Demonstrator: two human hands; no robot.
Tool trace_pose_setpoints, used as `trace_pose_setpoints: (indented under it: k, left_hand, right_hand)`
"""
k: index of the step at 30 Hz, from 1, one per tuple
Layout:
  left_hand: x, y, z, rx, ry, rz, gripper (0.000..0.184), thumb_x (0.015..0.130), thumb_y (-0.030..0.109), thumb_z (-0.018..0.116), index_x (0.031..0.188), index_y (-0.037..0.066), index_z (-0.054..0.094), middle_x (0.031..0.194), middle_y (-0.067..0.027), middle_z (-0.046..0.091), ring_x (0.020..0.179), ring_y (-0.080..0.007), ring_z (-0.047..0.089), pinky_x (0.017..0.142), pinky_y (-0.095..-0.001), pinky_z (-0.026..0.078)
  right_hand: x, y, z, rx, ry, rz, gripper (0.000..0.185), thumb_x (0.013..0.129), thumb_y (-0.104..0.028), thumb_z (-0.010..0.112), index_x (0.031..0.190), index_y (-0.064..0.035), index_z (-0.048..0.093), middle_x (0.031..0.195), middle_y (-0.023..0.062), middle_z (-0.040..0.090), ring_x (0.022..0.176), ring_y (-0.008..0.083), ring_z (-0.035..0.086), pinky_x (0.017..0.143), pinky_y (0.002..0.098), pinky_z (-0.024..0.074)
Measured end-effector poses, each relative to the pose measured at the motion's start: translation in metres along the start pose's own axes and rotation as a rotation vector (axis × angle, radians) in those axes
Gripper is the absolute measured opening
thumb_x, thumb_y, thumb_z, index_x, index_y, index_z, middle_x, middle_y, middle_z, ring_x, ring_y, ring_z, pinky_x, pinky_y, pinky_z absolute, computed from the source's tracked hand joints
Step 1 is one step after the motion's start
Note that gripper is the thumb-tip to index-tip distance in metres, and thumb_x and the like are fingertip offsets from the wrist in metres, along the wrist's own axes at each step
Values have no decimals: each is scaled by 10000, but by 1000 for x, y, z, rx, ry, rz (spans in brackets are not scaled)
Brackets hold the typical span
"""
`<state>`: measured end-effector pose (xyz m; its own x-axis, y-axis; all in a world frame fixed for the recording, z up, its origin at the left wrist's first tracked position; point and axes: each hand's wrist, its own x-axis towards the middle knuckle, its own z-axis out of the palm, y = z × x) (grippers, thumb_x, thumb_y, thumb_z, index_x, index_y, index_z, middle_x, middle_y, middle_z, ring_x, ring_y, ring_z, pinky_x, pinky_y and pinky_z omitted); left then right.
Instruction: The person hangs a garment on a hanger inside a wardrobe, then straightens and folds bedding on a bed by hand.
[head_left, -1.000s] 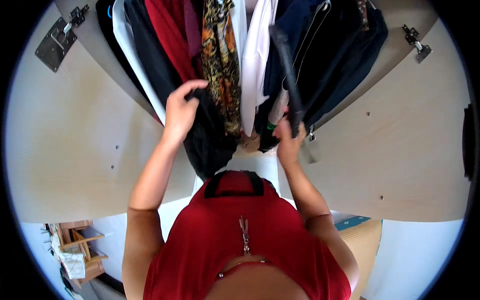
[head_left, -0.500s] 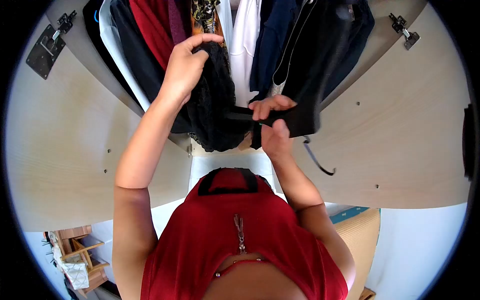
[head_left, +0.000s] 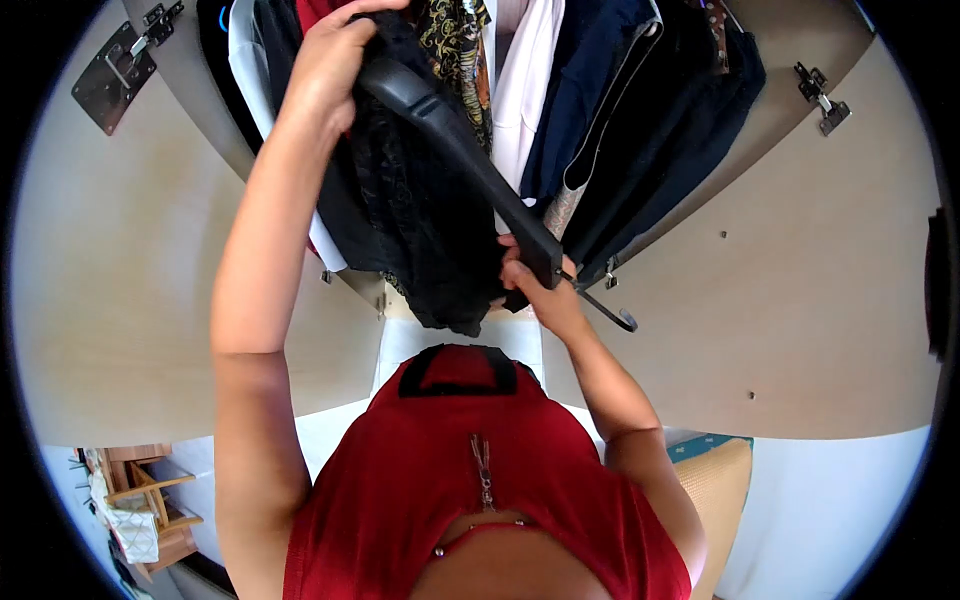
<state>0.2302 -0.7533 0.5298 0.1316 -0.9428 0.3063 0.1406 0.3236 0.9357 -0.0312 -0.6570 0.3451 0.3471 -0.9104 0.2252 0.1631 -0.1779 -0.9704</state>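
A black lace garment (head_left: pixel 425 215) hangs in front of me, before the wardrobe's row of clothes. My left hand (head_left: pixel 330 75) grips its upper part, thumb and fingers closed on the fabric. A black clothes hanger (head_left: pixel 465 165) slants across the garment's front, one broad end close to my left hand. My right hand (head_left: pixel 545 295) is closed around the hanger near the base of its hook (head_left: pixel 622 320), which points down to the right. Some right fingers are hidden behind the hanger, and its other arm cannot be made out.
Several garments hang behind, among them a white one (head_left: pixel 528 95), a patterned one (head_left: pixel 455 45) and dark blue ones (head_left: pixel 590 90). Open wardrobe doors stand at left (head_left: pixel 150 270) and right (head_left: pixel 780 290). A wooden rack (head_left: pixel 150 500) is at lower left.
The hanger has turned and now lies diagonally toward the upper left over the garment. My left hand has moved up and left with the fabric; my right hand has shifted slightly downward.
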Motion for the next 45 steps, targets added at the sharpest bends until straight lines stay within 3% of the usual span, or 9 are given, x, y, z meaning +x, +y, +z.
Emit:
trace_pose_setpoints:
  k: [13,21,24,27,33,36,39,42,45]
  left_hand:
    - [14,-46,-36,713,86,186,281,795,-17,504,1021,4,669,888,-17,660,788,-81,572,773,-211,442]
    - [-10,-34,-17,574,-39,231,287,783,-20,498,1018,-7,662,932,-36,665,861,-97,581,826,-217,431]
    - [-32,-23,-15,574,-102,249,324,743,-40,484,1023,-24,648,994,-67,660,965,-132,586,900,-242,420]
    - [-56,-25,-20,604,-196,297,355,716,-56,470,1029,-33,635,1028,-87,658,1040,-166,582,964,-266,398]
    - [-98,-70,-8,764,-658,289,358,768,90,669,1106,13,581,1045,-178,635,970,-330,626,830,-378,499]
    - [-108,-67,1,741,-742,52,336,780,125,700,1078,8,599,892,-137,624,749,-217,619,669,-305,491]
    - [-93,-86,-12,633,-551,477,272,782,102,702,1024,2,628,837,-114,599,670,-158,571,609,-277,461]
    - [-80,-60,-7,869,-200,855,315,767,81,706,1061,6,622,977,-130,625,904,-263,604,788,-335,477]
    - [-69,-44,13,944,-240,970,359,759,93,716,1092,16,605,1034,-135,622,967,-293,593,832,-348,470]
  right_hand:
    - [-7,-72,-37,-615,24,-160,227,832,-108,674,1023,-7,602,696,44,544,616,117,510,589,263,427]
    - [6,-58,-32,-890,-21,43,301,845,-269,681,985,-12,609,655,149,587,604,288,574,633,360,465]
    - [18,-67,-44,-751,53,236,316,835,-280,690,989,-13,619,657,140,586,604,252,572,636,350,462]
    - [28,-101,-57,-776,182,119,389,819,-268,718,1026,44,612,745,94,616,702,132,553,671,298,468]
    - [40,-164,-59,-902,221,-106,412,809,-246,731,1054,60,603,831,111,652,772,135,598,710,275,480]
    - [38,-176,-48,-957,185,-191,394,805,-256,738,1043,33,613,780,100,647,729,127,599,668,275,479]
    - [34,-189,-44,-1002,142,-168,380,801,-260,744,1037,11,620,744,86,641,702,114,597,647,276,480]
    - [30,-193,-47,-1011,114,-195,387,795,-266,753,1034,9,621,743,77,638,695,109,590,642,272,483]
    - [26,-193,-51,-976,86,-180,403,788,-274,760,1030,15,620,752,66,635,697,111,583,646,268,486]
